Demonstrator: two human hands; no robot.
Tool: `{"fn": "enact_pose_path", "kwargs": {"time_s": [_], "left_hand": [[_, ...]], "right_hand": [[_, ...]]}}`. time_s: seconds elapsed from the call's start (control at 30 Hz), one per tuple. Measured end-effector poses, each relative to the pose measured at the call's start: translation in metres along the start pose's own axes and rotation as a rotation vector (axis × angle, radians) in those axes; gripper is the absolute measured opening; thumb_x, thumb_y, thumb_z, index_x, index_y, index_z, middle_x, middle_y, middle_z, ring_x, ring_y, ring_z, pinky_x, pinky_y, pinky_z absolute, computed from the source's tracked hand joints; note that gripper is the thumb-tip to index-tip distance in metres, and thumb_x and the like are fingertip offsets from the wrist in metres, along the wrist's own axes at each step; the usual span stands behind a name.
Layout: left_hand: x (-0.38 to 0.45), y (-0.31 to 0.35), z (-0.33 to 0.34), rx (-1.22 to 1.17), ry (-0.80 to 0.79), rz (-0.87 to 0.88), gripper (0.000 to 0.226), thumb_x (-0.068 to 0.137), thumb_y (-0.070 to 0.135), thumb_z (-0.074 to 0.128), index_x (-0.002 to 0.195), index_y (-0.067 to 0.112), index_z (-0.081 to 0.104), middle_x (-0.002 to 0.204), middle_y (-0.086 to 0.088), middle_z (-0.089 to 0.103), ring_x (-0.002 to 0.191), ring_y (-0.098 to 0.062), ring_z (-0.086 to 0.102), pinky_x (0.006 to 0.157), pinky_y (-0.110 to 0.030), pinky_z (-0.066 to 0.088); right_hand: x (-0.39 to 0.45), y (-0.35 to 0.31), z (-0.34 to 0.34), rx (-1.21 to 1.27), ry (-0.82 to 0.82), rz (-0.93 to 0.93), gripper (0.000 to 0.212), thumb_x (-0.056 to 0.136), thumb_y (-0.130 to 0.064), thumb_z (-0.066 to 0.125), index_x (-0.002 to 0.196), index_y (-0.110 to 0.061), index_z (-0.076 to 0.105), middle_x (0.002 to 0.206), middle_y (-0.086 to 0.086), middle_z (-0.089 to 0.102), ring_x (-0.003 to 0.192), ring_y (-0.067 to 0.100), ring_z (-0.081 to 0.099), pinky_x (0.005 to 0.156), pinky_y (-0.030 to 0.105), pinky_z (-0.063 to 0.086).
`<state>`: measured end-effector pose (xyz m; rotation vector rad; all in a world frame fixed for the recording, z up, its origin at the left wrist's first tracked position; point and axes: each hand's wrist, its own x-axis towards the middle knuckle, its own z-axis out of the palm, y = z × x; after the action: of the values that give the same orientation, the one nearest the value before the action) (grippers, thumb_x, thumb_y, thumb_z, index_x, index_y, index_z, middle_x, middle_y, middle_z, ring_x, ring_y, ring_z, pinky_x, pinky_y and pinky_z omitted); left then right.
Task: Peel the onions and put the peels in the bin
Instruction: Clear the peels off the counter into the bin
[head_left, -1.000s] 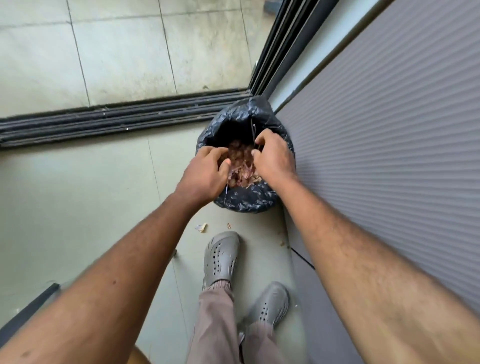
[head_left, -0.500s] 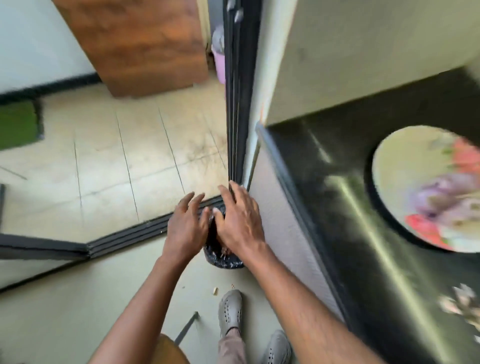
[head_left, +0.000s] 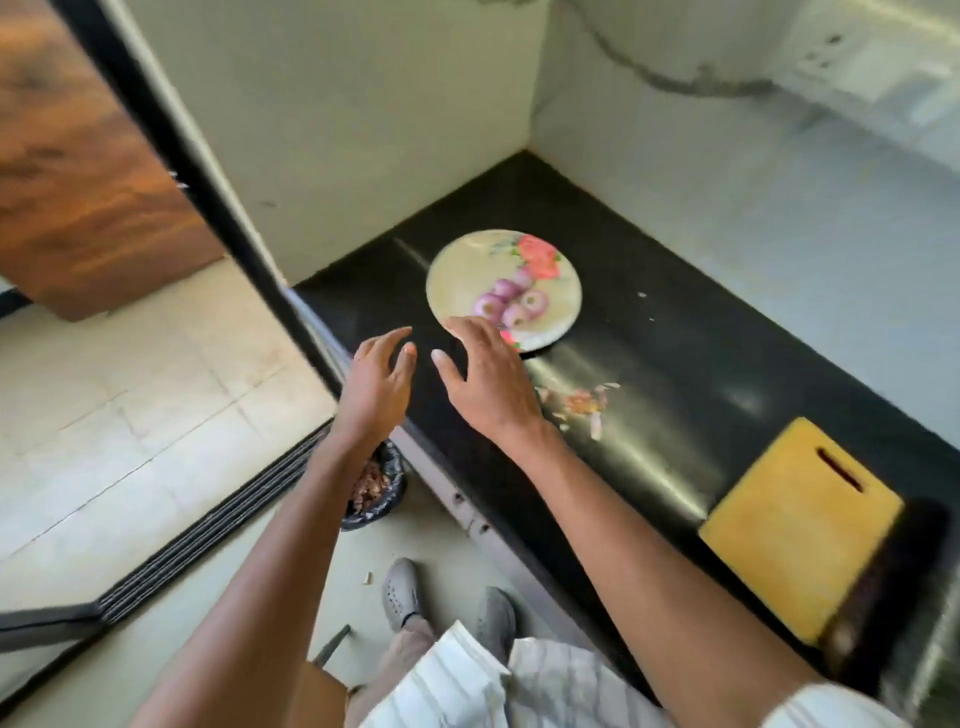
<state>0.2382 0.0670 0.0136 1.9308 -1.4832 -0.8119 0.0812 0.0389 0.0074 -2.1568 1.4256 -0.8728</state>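
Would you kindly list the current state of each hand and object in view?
Left hand: open, empty.
Right hand: open, empty, above the counter.
Peeled purple onions: resting on the floral round plate.
Loose onion peels: scattered on the black counter.
Black-lined bin: open, holding peels.
Yellow cutting board: flat, bare.

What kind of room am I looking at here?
Most likely a home kitchen. A black countertop carries a plate of peeled onions and a yellow cutting board, and a bin lined with a black bag stands on the floor beside it.
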Motion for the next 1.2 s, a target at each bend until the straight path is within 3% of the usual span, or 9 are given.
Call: {"fn": "enact_pose_path", "kwargs": {"time_s": [0.07,0.17,0.27,0.33,0.47,0.7,0.83,1.1,1.2], "left_hand": [[-0.010,0.027,0.047,-0.023,-0.121,0.038,0.043,0.104,0.037,0.045,0.139,0.017,0.059,0.122,-0.021,0.066,0.119,-0.039,0.060,0.100,-0.053,0.050],[-0.035,0.050,0.106,0.005,-0.254,0.094,0.039,0.106,0.028,0.047,0.138,0.012,0.060,0.131,-0.014,0.066,0.124,-0.030,0.059,0.105,-0.043,0.047],[-0.057,0.060,0.138,-0.003,-0.315,0.086,0.040,0.106,0.028,0.046,0.140,0.012,0.059,0.137,-0.011,0.062,0.130,-0.025,0.055,0.109,-0.039,0.042],[-0.066,0.061,0.147,-0.010,-0.335,0.067,0.040,0.107,0.030,0.045,0.142,0.015,0.057,0.141,-0.010,0.059,0.133,-0.024,0.052,0.113,-0.037,0.040],[-0.073,0.050,0.146,0.017,-0.316,0.027,0.041,0.108,0.030,0.043,0.145,0.016,0.054,0.144,-0.009,0.054,0.137,-0.021,0.047,0.110,-0.024,0.031],[-0.067,0.023,0.125,0.040,-0.221,-0.046,0.040,0.109,0.031,0.041,0.146,0.019,0.052,0.146,-0.007,0.051,0.138,-0.019,0.046,0.109,-0.024,0.031],[-0.062,0.014,0.120,0.035,-0.179,-0.057,0.040,0.109,0.031,0.041,0.146,0.019,0.052,0.145,-0.006,0.051,0.138,-0.018,0.045,0.108,-0.023,0.031],[-0.066,0.000,0.120,-0.067,-0.057,-0.102,0.039,0.109,0.033,0.042,0.144,0.021,0.053,0.144,-0.003,0.053,0.138,-0.015,0.044,0.111,-0.028,0.034],[-0.065,-0.010,0.109,-0.058,-0.043,-0.107,0.040,0.109,0.033,0.041,0.145,0.020,0.052,0.144,-0.003,0.052,0.138,-0.015,0.043,0.108,-0.023,0.030]], "right_hand": [[-0.038,0.053,-0.040,-0.037,0.061,0.139,0.041,0.097,-0.032,0.061,0.130,-0.010,0.061,0.129,0.010,0.063,0.123,0.028,0.056,0.104,0.041,0.045],[-0.105,0.129,-0.088,-0.147,0.114,0.407,0.047,0.102,-0.036,0.054,0.141,-0.010,0.054,0.143,0.011,0.055,0.135,0.031,0.048,0.112,0.040,0.036],[-0.152,0.175,-0.109,-0.195,0.107,0.649,0.062,0.105,-0.049,0.041,0.156,-0.013,0.034,0.163,0.010,0.031,0.153,0.030,0.023,0.125,0.043,0.018],[-0.160,0.189,-0.103,-0.215,0.062,0.714,0.071,0.104,-0.057,0.033,0.160,-0.015,0.023,0.169,0.011,0.016,0.156,0.029,0.009,0.128,0.045,0.008],[-0.136,0.177,-0.064,-0.184,0.048,0.623,0.077,0.103,-0.060,0.033,0.161,-0.011,0.021,0.168,0.014,0.018,0.156,0.029,0.011,0.128,0.044,0.007],[-0.103,0.147,-0.006,-0.071,-0.160,0.352,0.077,0.102,-0.060,0.039,0.162,-0.016,0.018,0.169,0.006,0.019,0.157,0.020,0.011,0.128,0.038,0.008],[-0.107,0.158,-0.014,-0.120,-0.088,0.376,0.075,0.101,-0.058,0.040,0.160,-0.014,0.026,0.167,0.008,0.024,0.156,0.024,0.016,0.127,0.041,0.014],[-0.099,0.148,0.004,-0.135,-0.219,0.204,0.070,0.103,-0.052,0.044,0.160,-0.015,0.025,0.167,0.002,0.025,0.156,0.016,0.014,0.128,0.034,0.008],[-0.101,0.153,0.002,-0.123,-0.175,0.213,0.070,0.103,-0.053,0.042,0.160,-0.015,0.027,0.167,0.004,0.025,0.156,0.021,0.016,0.127,0.043,0.015]]}}
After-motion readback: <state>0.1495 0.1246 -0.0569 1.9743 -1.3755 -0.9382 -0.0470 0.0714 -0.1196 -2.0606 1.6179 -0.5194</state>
